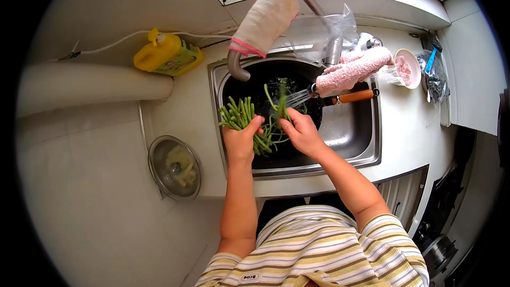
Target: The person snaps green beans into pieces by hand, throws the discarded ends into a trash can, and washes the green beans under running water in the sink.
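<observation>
Over the left part of the sink (pixel 348 154), my left hand (pixel 241 141) is closed around a thick bunch of green stalks (pixel 239 112). To its right, my right hand (pixel 303 130) grips a few thin green stems (pixel 279 107), partly blurred. Thin greens hang between the two hands. Water sprays from the faucet head (pixel 312 90) towards the greens. Below them is a dark pan with a wooden handle (pixel 357 96), its inside partly hidden by the greens.
A yellow jug (pixel 169 56) stands at the back left, and a metal strainer (pixel 175 167) with pale pieces sits at left. A pink towel (pixel 353 72) wraps the faucet; a beige cloth (pixel 268 16) hangs on a pipe. At right is a bowl (pixel 407 69).
</observation>
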Available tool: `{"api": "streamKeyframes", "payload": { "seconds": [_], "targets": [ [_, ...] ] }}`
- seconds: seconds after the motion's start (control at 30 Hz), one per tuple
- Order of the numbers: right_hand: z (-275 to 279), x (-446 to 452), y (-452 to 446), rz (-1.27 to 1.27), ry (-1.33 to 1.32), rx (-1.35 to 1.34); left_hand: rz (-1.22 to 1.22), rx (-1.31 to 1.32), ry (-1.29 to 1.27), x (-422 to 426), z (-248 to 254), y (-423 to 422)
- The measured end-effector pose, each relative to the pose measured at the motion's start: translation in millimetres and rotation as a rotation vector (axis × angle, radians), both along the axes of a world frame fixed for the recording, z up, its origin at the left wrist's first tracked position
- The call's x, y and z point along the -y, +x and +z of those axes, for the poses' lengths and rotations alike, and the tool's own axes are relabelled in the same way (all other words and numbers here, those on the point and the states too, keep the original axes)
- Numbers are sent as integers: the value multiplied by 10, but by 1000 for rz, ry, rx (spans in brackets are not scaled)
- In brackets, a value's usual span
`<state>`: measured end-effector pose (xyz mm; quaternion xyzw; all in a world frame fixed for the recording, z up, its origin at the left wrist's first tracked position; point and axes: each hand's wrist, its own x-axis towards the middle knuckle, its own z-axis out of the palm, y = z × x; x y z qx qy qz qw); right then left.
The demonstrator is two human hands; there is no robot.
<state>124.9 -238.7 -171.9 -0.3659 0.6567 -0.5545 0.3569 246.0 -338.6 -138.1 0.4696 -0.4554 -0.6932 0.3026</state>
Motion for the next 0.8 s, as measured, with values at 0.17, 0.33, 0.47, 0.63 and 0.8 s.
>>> {"api": "streamKeyframes", "payload": {
  "seconds": [0.17,0.33,0.47,0.63,0.8],
  "targets": [
    [188,105,26,299,52,390,-113,-445,236,58,-105,17],
    [505,123,-3,308,291,281,-7,-381,220,43,-141,84],
    [242,180,116,-12,49,-68,21,-255,143,1,-49,57],
    [397,250,255,40,-36,-377,-64,-263,60,-7,-51,61],
    [531,240,249,133,70,-511,7,-343,150,-2,-45,62]
  ]
}}
